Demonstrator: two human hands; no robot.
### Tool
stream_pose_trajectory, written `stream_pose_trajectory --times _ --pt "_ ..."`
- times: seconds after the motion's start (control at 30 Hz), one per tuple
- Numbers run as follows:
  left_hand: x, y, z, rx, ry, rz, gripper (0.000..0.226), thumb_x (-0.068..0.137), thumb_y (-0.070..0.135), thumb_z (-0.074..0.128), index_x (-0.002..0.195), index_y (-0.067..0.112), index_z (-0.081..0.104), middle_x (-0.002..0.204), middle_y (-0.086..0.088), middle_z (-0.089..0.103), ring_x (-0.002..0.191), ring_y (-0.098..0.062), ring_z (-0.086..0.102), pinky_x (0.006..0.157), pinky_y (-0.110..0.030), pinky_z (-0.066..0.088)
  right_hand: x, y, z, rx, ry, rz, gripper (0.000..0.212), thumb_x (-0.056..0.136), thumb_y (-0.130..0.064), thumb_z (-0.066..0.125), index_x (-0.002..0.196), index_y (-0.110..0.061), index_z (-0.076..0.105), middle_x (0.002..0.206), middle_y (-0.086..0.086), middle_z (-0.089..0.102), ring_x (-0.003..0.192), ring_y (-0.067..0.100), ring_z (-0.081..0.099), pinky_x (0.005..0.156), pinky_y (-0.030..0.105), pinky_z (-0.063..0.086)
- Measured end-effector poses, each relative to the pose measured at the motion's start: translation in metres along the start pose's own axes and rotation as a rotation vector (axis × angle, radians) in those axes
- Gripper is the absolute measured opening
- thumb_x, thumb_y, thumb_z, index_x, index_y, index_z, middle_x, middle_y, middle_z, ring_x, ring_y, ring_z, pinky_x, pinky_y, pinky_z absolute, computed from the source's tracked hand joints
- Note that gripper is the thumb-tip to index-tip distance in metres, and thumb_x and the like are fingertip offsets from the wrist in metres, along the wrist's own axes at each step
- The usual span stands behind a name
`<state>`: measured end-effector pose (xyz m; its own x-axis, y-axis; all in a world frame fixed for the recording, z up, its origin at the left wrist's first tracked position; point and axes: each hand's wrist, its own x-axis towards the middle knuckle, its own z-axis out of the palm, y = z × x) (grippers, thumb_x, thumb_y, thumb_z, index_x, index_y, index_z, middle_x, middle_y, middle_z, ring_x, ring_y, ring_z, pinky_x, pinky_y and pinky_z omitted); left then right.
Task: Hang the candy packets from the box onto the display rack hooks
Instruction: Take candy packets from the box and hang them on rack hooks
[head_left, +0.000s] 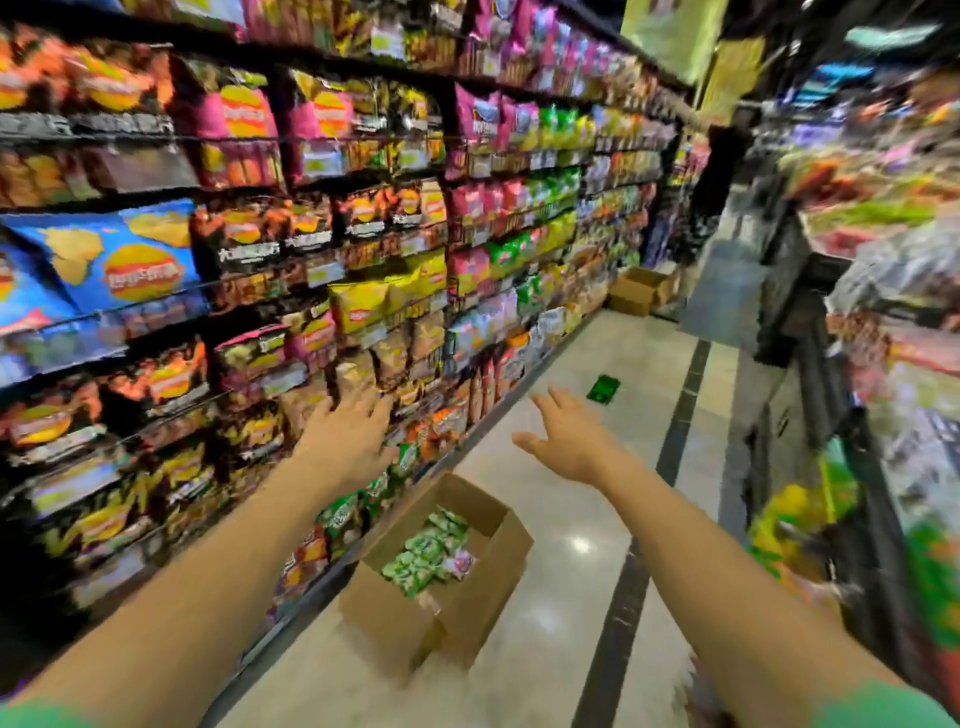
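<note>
Cardboard box (441, 587) w/ green candy packets (428, 553) sitting open on floor, beside rack base.
Head view: both arms reaching fwd over box. Left hand (345, 439) w/ fingers spread, holding nothing, hovering at snack bags on display rack (291, 291); contact unclear, pic blurry. Right hand (569, 441) also spread, holding nothing, hanging above aisle floor (566, 597). 2nd carton (636, 291) sitting farther down aisle; small green item (602, 388) lying on floor.
</note>
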<state>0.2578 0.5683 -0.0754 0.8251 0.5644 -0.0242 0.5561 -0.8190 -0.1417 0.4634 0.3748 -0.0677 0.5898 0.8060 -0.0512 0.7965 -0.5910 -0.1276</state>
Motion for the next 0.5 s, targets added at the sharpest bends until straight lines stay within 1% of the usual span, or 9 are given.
stream_pose_trajectory --times 0.1,0.2,0.33,0.5 --pt "0.048 0.036 0.001 0.016 -0.006 0.049 0.078 0.104 0.055 0.037 0.164 0.017 0.005 0.172 -0.007 0.006 0.158 -0.026 0.011 0.126 -0.050 0.017 0.021 0.057 0.000 -0.017 0.006 0.050 0.080 0.101 -0.060 0.042 0.162 -0.017 0.013 0.170 0.010 0.009 0.156 0.030 0.011 0.125 0.047 0.016" --pt "0.093 0.066 -0.001 0.022 0.011 0.077 0.076 0.105 0.052 0.038 0.164 0.016 0.005 0.171 -0.007 0.006 0.158 -0.027 0.010 0.126 -0.052 0.016 0.041 0.104 0.001 -0.004 0.024 0.083 0.078 0.101 -0.060 0.042 0.161 -0.018 0.016 0.169 0.010 0.012 0.155 0.029 0.013 0.125 0.046 0.017" --pt "0.150 0.098 0.004 0.020 0.011 0.113 0.076 0.105 0.052 0.041 0.163 0.015 0.008 0.171 -0.008 0.010 0.157 -0.027 0.012 0.126 -0.052 0.015 0.075 0.149 -0.002 -0.012 0.037 0.113 0.078 0.101 -0.060 0.041 0.161 -0.018 0.017 0.169 0.009 0.013 0.155 0.029 0.013 0.124 0.044 0.017" --pt "0.235 0.119 0.024 0.008 -0.021 0.123 0.075 0.105 0.052 0.039 0.163 0.017 0.007 0.171 -0.008 0.011 0.157 -0.027 0.014 0.125 -0.052 0.018 0.141 0.191 0.008 -0.025 0.002 0.107 0.079 0.100 -0.062 0.040 0.161 -0.020 0.014 0.169 0.009 0.011 0.155 0.030 0.011 0.126 0.046 0.015"
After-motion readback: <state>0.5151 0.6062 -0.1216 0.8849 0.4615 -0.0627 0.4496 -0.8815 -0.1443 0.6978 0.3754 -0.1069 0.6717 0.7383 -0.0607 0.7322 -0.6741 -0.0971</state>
